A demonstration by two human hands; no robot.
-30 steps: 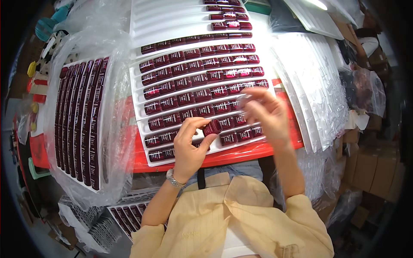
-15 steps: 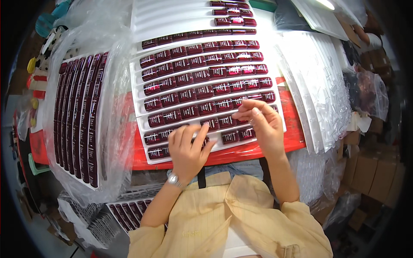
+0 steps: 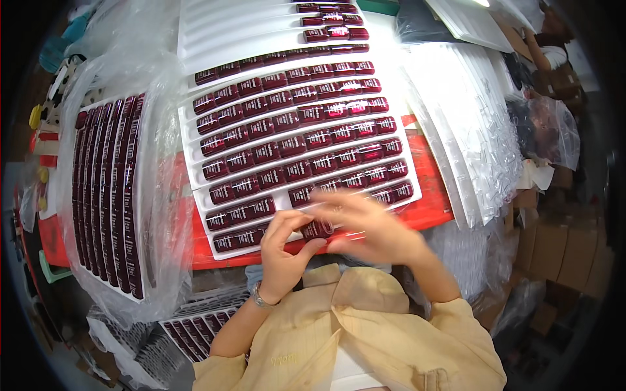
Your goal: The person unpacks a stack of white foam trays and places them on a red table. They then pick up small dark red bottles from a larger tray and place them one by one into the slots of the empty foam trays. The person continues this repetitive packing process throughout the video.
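Note:
My left hand (image 3: 287, 244), with a metal watch on its wrist, is closed on a small dark red bottle (image 3: 317, 230) with white print, held at the near edge of the white tray (image 3: 225, 255). Beside and partly over that bottle is my right hand (image 3: 368, 225). Motion smears its fingers, so whether they hold anything is unclear. Rows of matching dark red bottles (image 3: 298, 167) lie on their sides in the tray's grooves. A gap shows in the second-nearest row, just beyond my left hand. My hands hide part of the nearest two rows.
A plastic-wrapped tray of bottles (image 3: 107, 195) stands to the left. More bottles (image 3: 202, 332) lie in a tray below the table. At right are stacked white trays (image 3: 443, 130) and many clear pieces (image 3: 492, 137). Red covering (image 3: 430, 176) shows on the table; cardboard boxes (image 3: 554, 254) stand farther right.
A bottle is now in my left hand, which was over the nearest rows before. My right hand has moved left and down to it. The whole view has shifted slightly.

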